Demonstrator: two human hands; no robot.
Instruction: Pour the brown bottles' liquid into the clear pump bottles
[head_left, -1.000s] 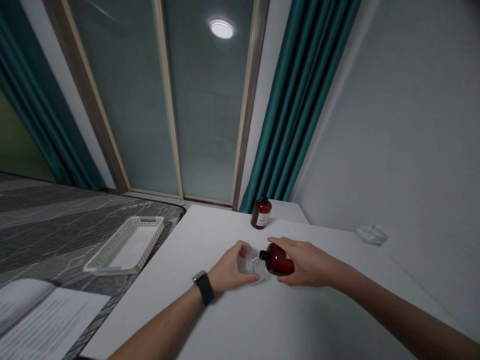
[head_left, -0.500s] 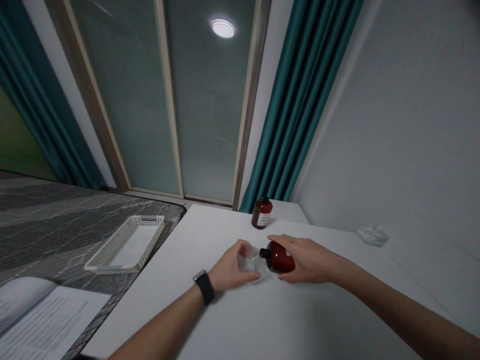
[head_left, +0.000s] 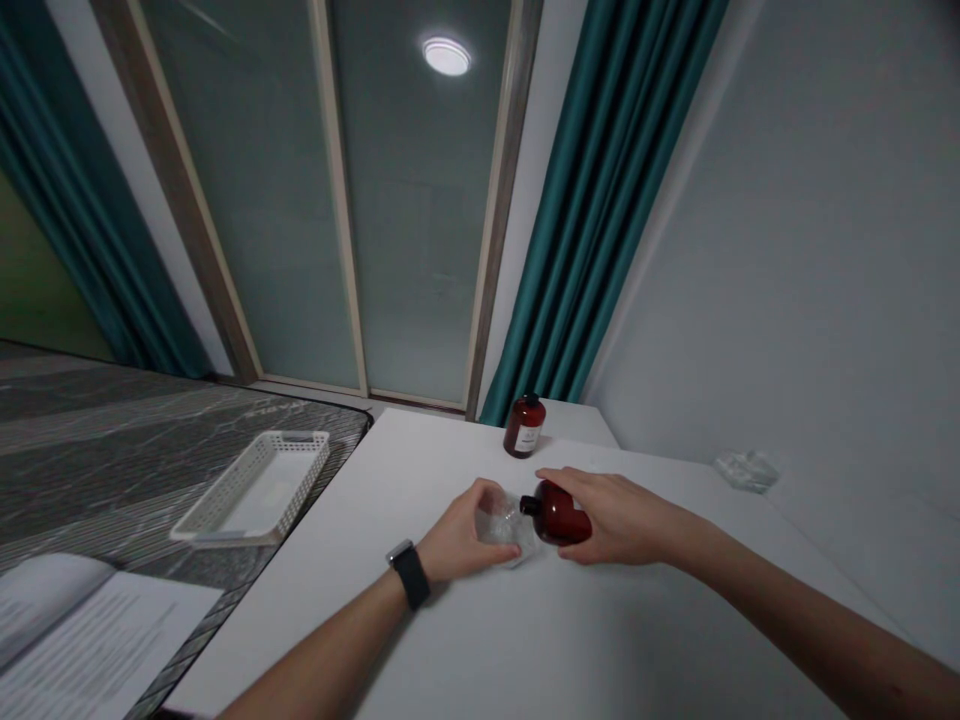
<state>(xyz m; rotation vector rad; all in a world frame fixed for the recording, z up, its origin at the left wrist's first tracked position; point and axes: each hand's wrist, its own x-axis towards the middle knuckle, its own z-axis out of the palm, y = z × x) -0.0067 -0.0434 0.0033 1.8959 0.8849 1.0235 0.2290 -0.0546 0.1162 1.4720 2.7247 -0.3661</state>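
Observation:
My right hand (head_left: 611, 515) is wrapped round a dark red-brown bottle (head_left: 556, 514). The bottle is tipped on its side, its black neck pointing left. Just under that neck is a clear, see-through cup (head_left: 499, 522), which my left hand (head_left: 466, 535) grips between thumb and fingers from the left. Whether the neck touches the cup's rim I cannot tell, nor can I make out any liquid. Behind both hands a second red-brown bottle (head_left: 524, 427) with a black top and a white label stands upright on the white table (head_left: 420, 450).
A white perforated basket (head_left: 225, 490) lies to the left on a dark patterned surface (head_left: 112, 440). In front of it an open book (head_left: 112, 625) shows printed pages. Crumpled clear plastic (head_left: 746, 470) lies at the table's right edge, by the wall.

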